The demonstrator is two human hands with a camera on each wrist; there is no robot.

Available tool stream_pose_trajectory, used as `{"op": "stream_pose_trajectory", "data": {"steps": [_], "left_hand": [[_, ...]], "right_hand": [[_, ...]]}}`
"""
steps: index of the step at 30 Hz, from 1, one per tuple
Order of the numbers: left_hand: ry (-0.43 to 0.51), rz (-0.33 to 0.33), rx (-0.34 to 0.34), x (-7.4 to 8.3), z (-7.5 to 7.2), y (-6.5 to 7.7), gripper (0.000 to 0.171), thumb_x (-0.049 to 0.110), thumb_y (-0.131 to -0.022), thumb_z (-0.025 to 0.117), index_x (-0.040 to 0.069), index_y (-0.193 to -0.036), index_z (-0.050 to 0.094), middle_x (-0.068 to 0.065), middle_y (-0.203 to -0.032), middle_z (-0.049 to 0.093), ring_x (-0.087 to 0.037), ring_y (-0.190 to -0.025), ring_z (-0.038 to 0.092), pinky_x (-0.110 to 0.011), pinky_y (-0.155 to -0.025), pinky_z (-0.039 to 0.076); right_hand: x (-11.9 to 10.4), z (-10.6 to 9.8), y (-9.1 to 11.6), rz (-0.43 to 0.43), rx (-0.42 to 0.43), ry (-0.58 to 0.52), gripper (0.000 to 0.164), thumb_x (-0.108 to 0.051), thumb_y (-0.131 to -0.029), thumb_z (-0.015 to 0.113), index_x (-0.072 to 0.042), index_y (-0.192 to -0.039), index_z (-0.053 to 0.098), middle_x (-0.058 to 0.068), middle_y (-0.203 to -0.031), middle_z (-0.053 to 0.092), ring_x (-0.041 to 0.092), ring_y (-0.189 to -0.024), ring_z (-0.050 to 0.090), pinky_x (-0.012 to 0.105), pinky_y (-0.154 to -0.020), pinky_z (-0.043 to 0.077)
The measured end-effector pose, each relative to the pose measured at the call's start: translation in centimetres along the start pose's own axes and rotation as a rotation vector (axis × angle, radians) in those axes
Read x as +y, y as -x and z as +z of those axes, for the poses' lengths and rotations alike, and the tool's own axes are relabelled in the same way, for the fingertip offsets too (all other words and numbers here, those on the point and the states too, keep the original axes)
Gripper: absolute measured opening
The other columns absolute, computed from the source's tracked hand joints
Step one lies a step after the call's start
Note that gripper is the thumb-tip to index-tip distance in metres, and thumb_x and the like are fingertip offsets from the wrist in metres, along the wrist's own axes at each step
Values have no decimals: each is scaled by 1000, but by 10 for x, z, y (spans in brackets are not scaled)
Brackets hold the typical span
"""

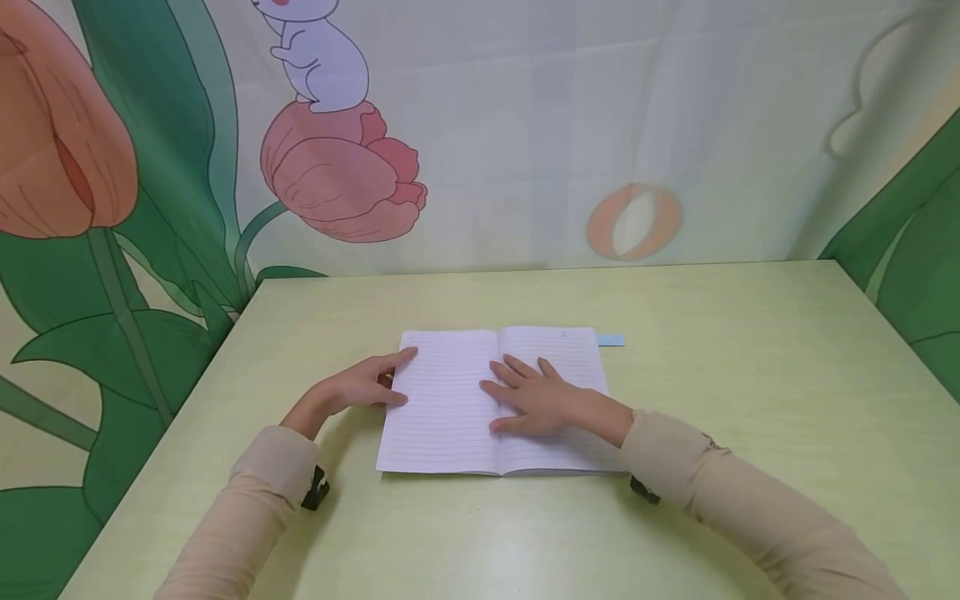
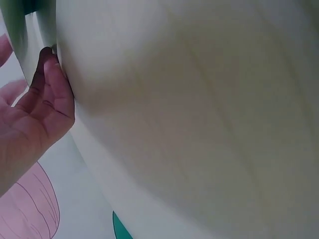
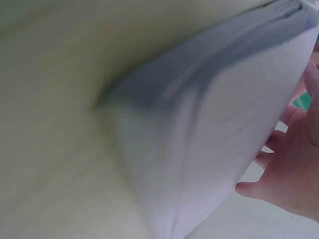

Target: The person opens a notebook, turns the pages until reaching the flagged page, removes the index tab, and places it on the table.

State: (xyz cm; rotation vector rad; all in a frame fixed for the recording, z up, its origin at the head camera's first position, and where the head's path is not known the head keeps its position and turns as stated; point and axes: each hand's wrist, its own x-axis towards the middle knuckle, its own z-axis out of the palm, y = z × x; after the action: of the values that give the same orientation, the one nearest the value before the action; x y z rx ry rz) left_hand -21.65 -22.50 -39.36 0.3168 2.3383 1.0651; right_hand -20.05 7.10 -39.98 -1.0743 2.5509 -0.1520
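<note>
An open lined notebook (image 1: 442, 433) lies flat on the table, its center fold running away from me. My left hand (image 1: 360, 385) is at the notebook's left edge, with thumb and index finger stretched onto the left page. Its other fingers are bent and partly hidden below, as the left wrist view shows. My right hand (image 1: 536, 404) rests across the fold and the right page, fingers spread and palm down. In the right wrist view, the notebook's page corner (image 3: 239, 109) rises close to the camera, with the right hand (image 3: 294, 164) over the page.
A light blue tab (image 1: 611, 340) sticks out past the notebook's upper right edge. The pale green table (image 1: 750, 350) extends around it on all sides. Behind stands a printed curtain (image 1: 525, 167) with tulips and a rabbit.
</note>
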Motion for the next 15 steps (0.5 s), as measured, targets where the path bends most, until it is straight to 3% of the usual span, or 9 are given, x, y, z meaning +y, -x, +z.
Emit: {"op": "stream_pose_trajectory", "data": {"steps": [4,15], "left_hand": [[-37,25,6,-1,0,1,74,10,-83,65,10,-145,23,-14,-108,45,-24,-92,42,-29,-69,38],[-50,43,10,-3,1,0,75,9,-83,65,9,-145,24,-15,-114,47,-25,-95,44,-30,-71,39]], "right_hand": [[13,-1,4,29,36,-21,71,-55,-90,41,-17,-146,20,7,-152,6,27,-137,-2,60,-101,4],[47,-1,23,109,108,-90,73,-47,-90,48,-7,-145,20,15,-150,11,35,-136,4,64,-99,6]]}}
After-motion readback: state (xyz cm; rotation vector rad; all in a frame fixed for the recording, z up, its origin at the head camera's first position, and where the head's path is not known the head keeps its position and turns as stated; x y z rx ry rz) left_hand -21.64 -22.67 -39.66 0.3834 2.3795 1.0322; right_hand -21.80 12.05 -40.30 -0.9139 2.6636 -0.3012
